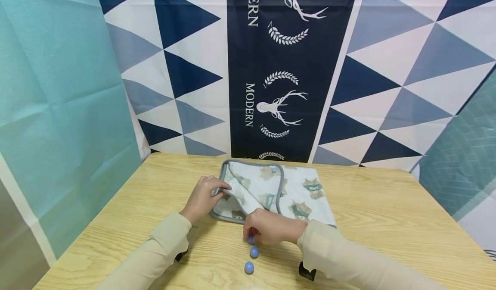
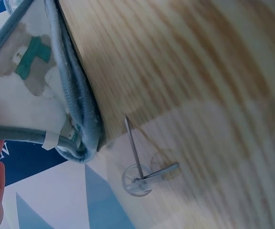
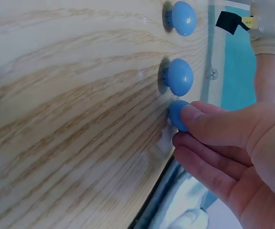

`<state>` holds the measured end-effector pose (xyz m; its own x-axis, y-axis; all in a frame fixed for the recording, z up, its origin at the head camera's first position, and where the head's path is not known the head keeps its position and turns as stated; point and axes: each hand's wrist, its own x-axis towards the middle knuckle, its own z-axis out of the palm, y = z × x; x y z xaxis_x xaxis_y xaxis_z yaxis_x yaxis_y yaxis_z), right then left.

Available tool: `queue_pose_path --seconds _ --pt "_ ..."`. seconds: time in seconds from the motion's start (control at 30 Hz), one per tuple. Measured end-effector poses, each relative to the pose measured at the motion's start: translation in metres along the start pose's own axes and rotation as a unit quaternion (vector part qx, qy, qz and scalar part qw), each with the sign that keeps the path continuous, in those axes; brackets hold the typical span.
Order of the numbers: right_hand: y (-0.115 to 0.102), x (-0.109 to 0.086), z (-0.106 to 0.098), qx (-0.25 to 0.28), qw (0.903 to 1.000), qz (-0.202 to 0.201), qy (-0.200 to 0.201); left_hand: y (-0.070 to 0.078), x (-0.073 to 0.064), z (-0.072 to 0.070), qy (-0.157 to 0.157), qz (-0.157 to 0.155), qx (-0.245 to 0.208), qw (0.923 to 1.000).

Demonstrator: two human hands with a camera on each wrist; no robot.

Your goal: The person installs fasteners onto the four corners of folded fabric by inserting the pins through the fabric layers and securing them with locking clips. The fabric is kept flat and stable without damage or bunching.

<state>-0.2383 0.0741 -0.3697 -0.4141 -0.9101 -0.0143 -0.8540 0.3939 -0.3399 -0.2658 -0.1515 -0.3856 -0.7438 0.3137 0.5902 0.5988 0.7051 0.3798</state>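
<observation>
A white cloth (image 1: 298, 195) with grey edging and a printed bear pattern lies folded on the wooden table. My left hand (image 1: 203, 197) pinches the edge of its upper layer at the left side, holding it raised above the layer below. In the left wrist view, the fingertips show at the grey-blue trim (image 2: 20, 134). My right hand (image 1: 271, 227) pinches a blue mushroom-shaped knob (image 3: 177, 114) between thumb and fingers, in front of the cloth. Two matching knobs stand on the table nearer me, the middle knob (image 1: 254, 251) and the nearest knob (image 1: 249, 267).
Left of the cloth, a small clear disc (image 2: 136, 181) with thin metal prongs lies on the wooden table (image 1: 372, 238). A patterned curtain (image 1: 193, 66) hangs behind the table's far edge, and a teal sheet (image 1: 66, 87) hangs at the left.
</observation>
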Motion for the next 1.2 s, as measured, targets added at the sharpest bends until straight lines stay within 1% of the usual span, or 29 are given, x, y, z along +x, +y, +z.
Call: queue_pose_path --seconds 0.23,0.33,0.4,0.47,0.53,0.57,0.63,0.67,0.7,0.73,0.77,0.83,0.9,0.97,1.0,1.03,1.07,1.1,1.2 --pt "0.008 0.003 0.003 -0.032 0.9990 0.010 0.031 -0.003 0.000 0.000 0.007 0.009 0.008 0.9999" --pt "0.009 0.004 0.003 -0.029 0.9986 0.010 0.043 -0.004 -0.001 0.000 0.005 0.010 0.013 0.9999" --pt "0.010 0.005 0.001 -0.024 0.9979 -0.002 0.060 -0.005 -0.002 0.000 0.004 0.011 0.013 0.9998" --pt "0.011 0.007 -0.002 -0.008 0.9961 -0.008 0.088 -0.006 -0.003 0.001 0.002 0.011 0.012 0.9999" --pt "0.014 0.011 -0.008 0.016 0.9916 -0.006 0.128 -0.007 -0.004 0.001 0.000 0.011 0.011 0.9999" --pt "0.016 0.013 -0.010 0.037 0.9881 0.002 0.149 -0.007 -0.004 0.001 -0.001 0.010 0.010 0.9999" --pt "0.022 0.019 -0.016 0.090 0.9770 0.044 0.188 -0.008 -0.004 0.001 -0.003 0.010 0.007 0.9999" --pt "0.026 0.023 -0.019 0.122 0.9686 0.069 0.205 -0.008 -0.004 0.002 -0.003 0.010 0.006 0.9999" --pt "0.030 0.026 -0.021 0.160 0.9575 0.097 0.220 -0.008 -0.005 0.002 -0.002 0.010 0.004 0.9999" --pt "0.033 0.029 -0.022 0.201 0.9436 0.128 0.230 -0.008 -0.005 0.002 -0.002 0.010 0.002 0.9999" --pt "0.037 0.032 -0.023 0.244 0.9268 0.157 0.238 -0.008 -0.005 0.003 0.000 0.011 0.001 0.9999" --pt "0.044 0.038 -0.024 0.329 0.8878 0.204 0.249 -0.008 -0.004 0.003 0.004 0.016 -0.003 0.9999" --pt "0.050 0.043 -0.023 0.411 0.8426 0.239 0.253 -0.008 -0.004 0.004 0.007 0.023 -0.006 0.9997" --pt "0.054 0.047 -0.021 0.476 0.8015 0.256 0.256 -0.008 -0.003 0.004 0.008 0.029 -0.009 0.9995" --pt "0.056 0.049 -0.020 0.503 0.7826 0.261 0.258 -0.008 -0.003 0.004 0.008 0.030 -0.010 0.9995" --pt "0.057 0.051 -0.019 0.525 0.7662 0.264 0.260 -0.008 -0.002 0.004 0.007 0.032 -0.011 0.9994" --pt "0.059 0.052 -0.019 0.545 0.7512 0.265 0.261 -0.008 -0.002 0.004 0.008 0.032 -0.012 0.9994" --pt "0.059 0.054 -0.018 0.562 0.7381 0.267 0.262 -0.008 -0.002 0.004 0.008 0.033 -0.013 0.9994" --pt "0.059 0.058 -0.018 0.597 0.7086 0.271 0.259 -0.009 -0.001 0.003 0.010 0.034 -0.012 0.9993"
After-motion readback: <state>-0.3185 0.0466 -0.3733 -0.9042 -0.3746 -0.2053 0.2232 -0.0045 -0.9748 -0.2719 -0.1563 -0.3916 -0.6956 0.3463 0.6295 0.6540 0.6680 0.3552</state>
